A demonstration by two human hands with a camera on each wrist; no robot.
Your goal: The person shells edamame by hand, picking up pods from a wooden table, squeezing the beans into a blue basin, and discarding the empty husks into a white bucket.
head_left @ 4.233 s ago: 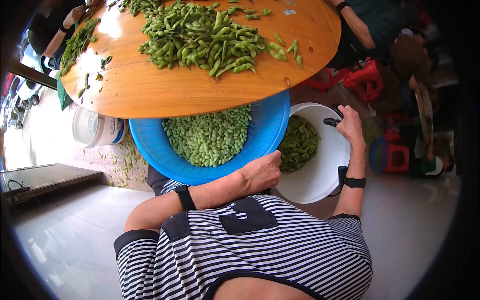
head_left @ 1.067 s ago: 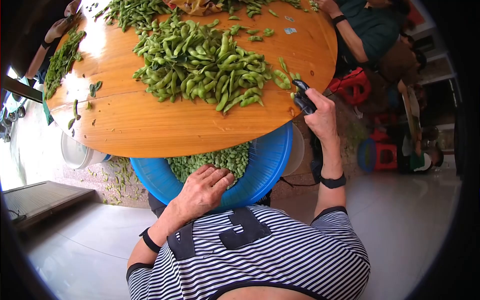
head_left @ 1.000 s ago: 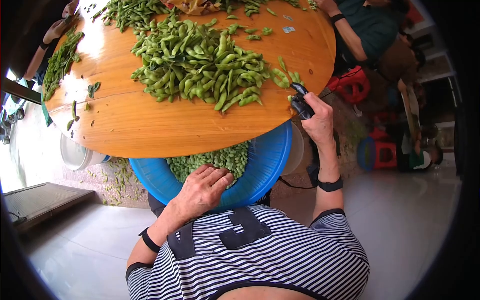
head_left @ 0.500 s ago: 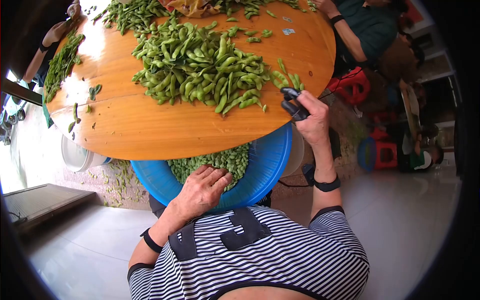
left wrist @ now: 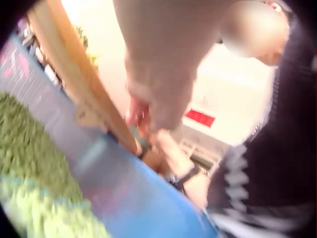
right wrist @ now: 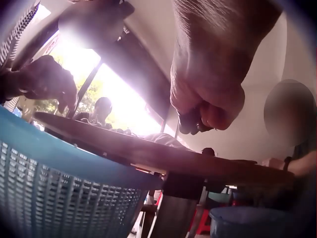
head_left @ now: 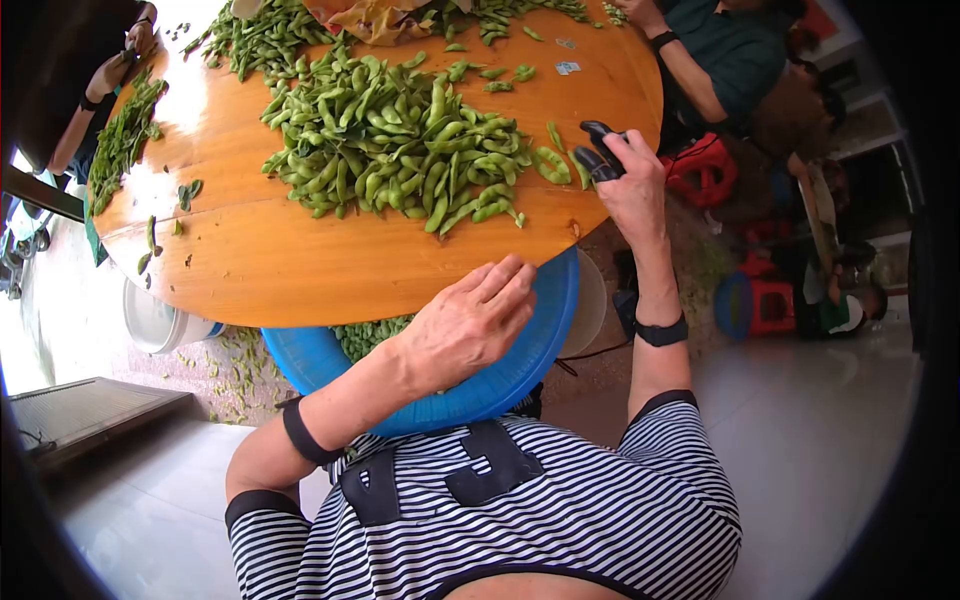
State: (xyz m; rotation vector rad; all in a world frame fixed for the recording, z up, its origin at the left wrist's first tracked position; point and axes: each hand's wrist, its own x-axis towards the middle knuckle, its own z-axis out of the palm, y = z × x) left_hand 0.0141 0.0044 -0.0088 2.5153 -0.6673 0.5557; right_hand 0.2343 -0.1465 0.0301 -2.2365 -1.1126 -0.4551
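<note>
My left hand [head_left: 470,325], fingers loosely bent, hovers over the blue basin [head_left: 300,355] beside the table's near edge; nothing shows in it. Shelled green beans [head_left: 370,338] lie in the basin, partly hidden by this hand. My right hand [head_left: 637,190] reaches over the table's right rim. Black finger covers [head_left: 597,165] sit on its thumb and forefinger, spread a little apart. Right at their tips lie a few loose edamame pods [head_left: 552,166]. A large heap of edamame pods [head_left: 400,150] spreads over the round wooden table [head_left: 350,270].
A white bucket [head_left: 590,305] stands right of the basin, another white bucket [head_left: 150,315] to the left. Leafy stems [head_left: 125,140] line the table's left side. Other people's hands [head_left: 645,15] work at the far edges. Red stools [head_left: 705,175] stand at right.
My left hand has risen from the beans and moved right and forward to the table's edge. The right hand has moved slightly farther over the table, up to the loose pods.
</note>
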